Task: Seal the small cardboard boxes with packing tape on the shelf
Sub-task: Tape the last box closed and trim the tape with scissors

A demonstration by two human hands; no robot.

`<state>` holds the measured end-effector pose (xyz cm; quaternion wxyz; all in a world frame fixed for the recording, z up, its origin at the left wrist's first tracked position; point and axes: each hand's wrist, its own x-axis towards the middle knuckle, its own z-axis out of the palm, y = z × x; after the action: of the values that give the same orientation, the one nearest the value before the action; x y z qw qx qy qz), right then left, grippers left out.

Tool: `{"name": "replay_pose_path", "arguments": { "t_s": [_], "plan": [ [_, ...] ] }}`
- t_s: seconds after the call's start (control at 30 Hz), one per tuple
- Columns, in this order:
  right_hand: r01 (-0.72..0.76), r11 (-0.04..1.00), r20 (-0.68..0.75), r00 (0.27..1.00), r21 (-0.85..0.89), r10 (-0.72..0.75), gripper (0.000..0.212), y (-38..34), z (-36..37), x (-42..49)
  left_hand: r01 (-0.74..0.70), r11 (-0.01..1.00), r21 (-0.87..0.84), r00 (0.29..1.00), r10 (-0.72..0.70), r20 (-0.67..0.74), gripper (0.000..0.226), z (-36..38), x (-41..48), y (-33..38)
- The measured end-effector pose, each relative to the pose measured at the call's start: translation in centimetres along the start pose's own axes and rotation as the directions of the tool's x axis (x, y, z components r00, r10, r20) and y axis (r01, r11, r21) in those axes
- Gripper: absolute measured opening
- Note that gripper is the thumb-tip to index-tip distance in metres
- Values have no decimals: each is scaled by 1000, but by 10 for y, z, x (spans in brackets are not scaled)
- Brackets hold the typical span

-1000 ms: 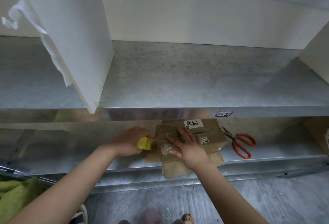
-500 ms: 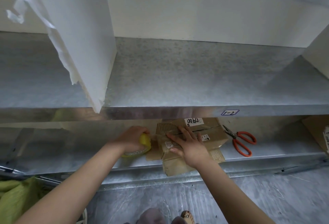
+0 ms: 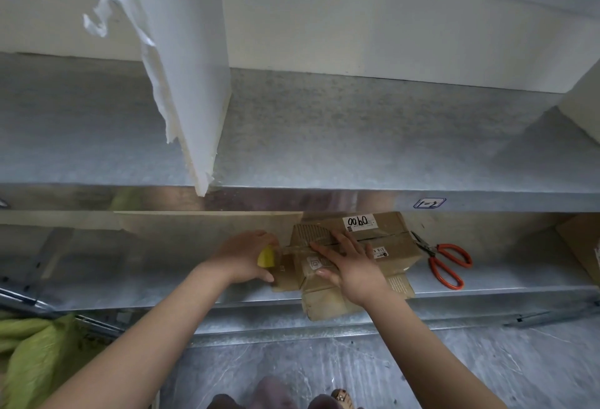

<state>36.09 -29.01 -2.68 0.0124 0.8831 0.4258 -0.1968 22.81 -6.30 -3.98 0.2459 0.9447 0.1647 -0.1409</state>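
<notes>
- The small cardboard box [image 3: 386,246] lies on the lower metal shelf [image 3: 130,282], just right of the frame's centre; one loose flap hangs over the shelf's front edge.
- The right hand [image 3: 349,270] lies flat on the box top, fingers straight and slightly spread, pressing down beside the seam.
- The left hand [image 3: 245,256], just left of the box, has its fingers curled round a yellow tape roll [image 3: 266,256], most of which is hidden by the hand.
- A strip of clear tape [image 3: 292,248] runs from the roll onto the box top, towards the right hand's fingertips.
- A white label [image 3: 358,222] with handwritten digits sits on the far part of the box.
- Red-handled scissors [image 3: 446,264] lie on the same shelf, just right of the box.
- A green cloth [image 3: 39,353] shows at the lower left.
</notes>
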Motion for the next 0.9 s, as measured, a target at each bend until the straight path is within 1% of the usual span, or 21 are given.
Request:
{"name": "replay_pose_path", "arguments": {
  "t_s": [0.03, 0.1, 0.17, 0.3, 0.33, 0.43, 0.53, 0.57, 0.63, 0.73, 0.9],
  "plan": [
    [1, 1000, 1, 1000, -7, -1, 55, 0, 0, 0, 1, 997, -74, 1000, 1, 31, 68, -2, -3, -5],
    [5, 1000, 1, 1000, -19, -5, 55, 0, 1, 1, -9, 985, -174, 999, 17, 46, 71, -5, -9, -12],
    [10, 1000, 0, 1000, -22, -10, 55, 0, 1, 1, -25, 980, -198, 999, 33, 34, 68, -6, -13, -15],
    [9, 1000, -16, 1000, -11, -10, 55, 2, 3, 1, -24, 968, -251, 998, 37, 47, 54, -7, -18, -10],
    [9, 1000, -20, 1000, -13, -9, 55, 2, 3, 0, -24, 973, -229, 999, 34, 38, 52, -8, -18, -8],
    [10, 1000, -29, 1000, -12, -10, 55, 1, 4, 1, -29, 996, -88, 999, 27, -21, 50, -13, -15, 0],
    [-3, 1000, -25, 1000, -2, 3, 56, 0, 3, 1, 3, 998, 65, 998, 1, -62, 47, -11, -11, 6],
    [-6, 1000, -26, 1000, -2, 6, 56, 0, 3, 1, 20, 996, 89, 997, -13, -73, 46, -9, -10, 6],
    [-8, 1000, -26, 1000, -3, 8, 56, -1, 3, 2, 28, 998, 63, 996, -22, -86, 44, -4, -11, 4],
    [-9, 1000, -26, 1000, -3, 8, 56, 0, 5, 1, 8, 999, -36, 995, -11, -100, 39, -2, -14, 0],
    [5, 1000, -33, 999, 4, -4, 56, 1, 6, 2, -21, 995, -101, 1000, 20, -15, 49, -5, -17, -7]
  ]
}}
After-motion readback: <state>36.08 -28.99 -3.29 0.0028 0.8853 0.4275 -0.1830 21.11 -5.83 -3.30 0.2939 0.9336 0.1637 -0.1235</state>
